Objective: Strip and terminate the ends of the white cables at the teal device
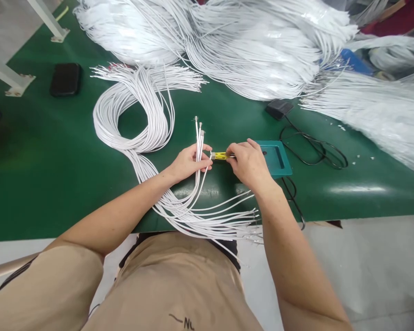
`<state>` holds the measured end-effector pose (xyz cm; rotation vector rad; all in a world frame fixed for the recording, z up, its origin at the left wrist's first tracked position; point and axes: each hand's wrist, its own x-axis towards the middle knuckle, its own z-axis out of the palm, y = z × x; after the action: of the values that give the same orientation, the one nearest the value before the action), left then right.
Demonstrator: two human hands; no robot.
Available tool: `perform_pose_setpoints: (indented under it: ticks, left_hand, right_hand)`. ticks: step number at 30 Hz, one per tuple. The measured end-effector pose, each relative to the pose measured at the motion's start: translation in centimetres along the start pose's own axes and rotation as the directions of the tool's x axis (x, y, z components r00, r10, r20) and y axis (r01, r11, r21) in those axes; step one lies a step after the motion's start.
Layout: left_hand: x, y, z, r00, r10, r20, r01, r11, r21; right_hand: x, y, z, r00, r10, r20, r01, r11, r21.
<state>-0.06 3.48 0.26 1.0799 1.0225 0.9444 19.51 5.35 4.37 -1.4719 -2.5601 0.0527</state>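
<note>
Pinching a small sheaf of white wires, the left hand has its thumb and fingers closed, the tips pointing away from the body. One wire stands apart on the right side of the sheaf, its end bent up beside the left fingertips. The right hand is closed, palm down, on a yellow tool, which lies crosswise, nearly square to the sheaf, its pale end toward the left hand. That end and the lone wire's tip meet or nearly meet; contact is too fine to make out, though the left fingertips are plainly the nearer to it. The wires trail back toward the body over the green table, joining a looped bundle on the left, while a teal tray sits just beyond the right hand.
</note>
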Motion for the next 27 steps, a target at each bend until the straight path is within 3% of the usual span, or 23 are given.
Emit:
perform_pose_setpoints:
  ticks: [6, 13, 17, 19, 22, 24, 27]
  left_hand:
    - [0.4, -0.3, 0.1, 0.999, 0.027, -0.032, -0.027, 1.0, 0.016]
    - [1.0, -1.3, -0.3, 0.994, 0.074, -0.076, -0.057, 0.977, 0.205]
    - [0.9, -1.3, -0.3, 0.996, 0.072, -0.059, -0.055, 0.968, 0.245]
    - [0.8, -1.1, -0.3, 0.997, 0.055, -0.051, -0.041, 0.969, 0.242]
    - [0.7, -0.7, -0.3, 0.999, 0.019, -0.045, -0.008, 0.976, 0.215]
    - [0.6, -0.6, -0.3, 0.999, 0.0, -0.044, 0.008, 0.984, 0.179]
    - [0.4, -0.4, -0.6, 0.999, -0.007, -0.052, 0.014, 0.991, 0.131]
  right_hand:
    - [0.7, 0.4, 0.4, 1.0, 0.001, -0.01, -0.001, 1.0, 0.031]
    - [0.8, 0.2, 0.6, 0.996, 0.075, -0.047, -0.074, 0.997, 0.018]
    - [0.3, 0.1, 0.3, 0.997, 0.046, -0.06, -0.045, 0.999, 0.01]
    - [-0.3, 0.2, 0.2, 0.985, 0.096, -0.142, -0.101, 0.995, -0.027]
    - [-1.0, 0.7, 0.6, 0.919, 0.271, -0.285, -0.307, 0.948, -0.088]
    - [-1.3, 1.1, 1.0, 0.897, 0.326, -0.298, -0.369, 0.924, -0.1]
    - [-1.3, 1.3, 1.3, 0.902, 0.335, -0.273, -0.372, 0.923, -0.098]
